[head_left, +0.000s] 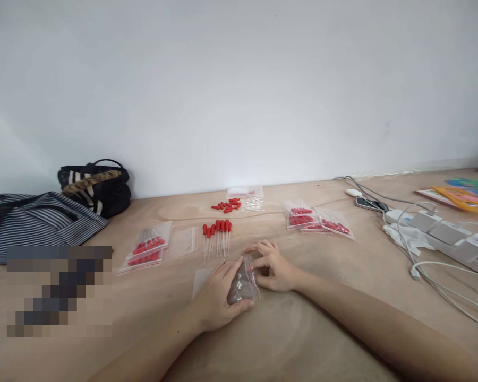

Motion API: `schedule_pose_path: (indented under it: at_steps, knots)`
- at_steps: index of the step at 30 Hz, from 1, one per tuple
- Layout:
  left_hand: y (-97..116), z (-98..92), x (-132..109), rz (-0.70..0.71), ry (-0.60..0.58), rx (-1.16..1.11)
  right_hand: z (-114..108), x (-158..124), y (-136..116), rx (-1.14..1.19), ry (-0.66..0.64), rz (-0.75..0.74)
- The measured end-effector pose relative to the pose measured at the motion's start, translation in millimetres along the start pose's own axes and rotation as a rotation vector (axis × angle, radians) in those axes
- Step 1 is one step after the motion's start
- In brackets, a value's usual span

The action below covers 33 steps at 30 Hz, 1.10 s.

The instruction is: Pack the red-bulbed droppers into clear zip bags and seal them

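Observation:
My left hand (217, 294) wraps round a small clear zip bag (245, 284) with a red seal strip, held up off the table. My right hand (273, 265) pinches the bag's top edge at the seal, fingers curled. Just beyond my hands lies a row of glass droppers with red bulbs (217, 236). An empty clear bag (201, 281) lies flat under my left hand. More loose droppers (227, 205) lie farther back beside a pile of empty bags (247, 197).
Filled bags of droppers lie at the left (145, 250) and right (316, 218). A black bag (95, 187) and striped cloth (35, 223) sit far left. A power strip (442, 233), white cables (434, 276), a phone (368, 203) and coloured sheets (462, 195) occupy the right.

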<state>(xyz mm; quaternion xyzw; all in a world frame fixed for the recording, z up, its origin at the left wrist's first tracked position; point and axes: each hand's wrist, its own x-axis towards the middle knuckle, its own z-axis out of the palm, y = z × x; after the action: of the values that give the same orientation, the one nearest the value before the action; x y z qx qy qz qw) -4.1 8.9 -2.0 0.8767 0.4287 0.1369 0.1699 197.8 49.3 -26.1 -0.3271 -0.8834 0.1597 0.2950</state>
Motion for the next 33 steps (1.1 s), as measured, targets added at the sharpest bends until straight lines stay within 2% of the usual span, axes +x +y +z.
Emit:
schedule_pose_path:
  at_steps: [2,4,5,7,12,18,22,24,29,31,33]
  knots:
    - [2,-1.3,1,-0.011,-0.002,-0.004,1,10,8,0.151,0.132,0.069]
    - [3,-2.3,1,-0.025,-0.008,-0.017,4,29,20,0.267,0.26,0.247]
    - [4,-2.6,1,-0.029,-0.012,-0.023,6,42,26,0.299,0.302,0.385]
    - [3,-2.4,0,-0.036,-0.018,-0.028,14,69,36,0.316,0.321,0.488]
    - [-3,3.3,0,-0.021,-0.039,-0.011,39,119,48,0.364,0.349,0.603]
    - [-11,10.6,-2,0.002,-0.032,-0.01,48,131,49,0.545,0.475,0.604]
    - [-11,9.7,-2,0.0,-0.046,0.008,31,112,47,0.74,0.62,0.562]
    - [-9,7.6,-2,-0.011,-0.05,0.012,17,86,46,0.815,0.673,0.552]
    - [-2,0.8,0,-0.045,-0.069,0.014,-16,0,39,1.055,0.791,0.552]
    - [-1,-0.3,1,-0.049,-0.059,0.01,-22,-23,35,1.097,0.828,0.572]
    - [-1,-0.4,1,-0.045,-0.042,0.007,-24,-32,29,1.115,0.841,0.588]
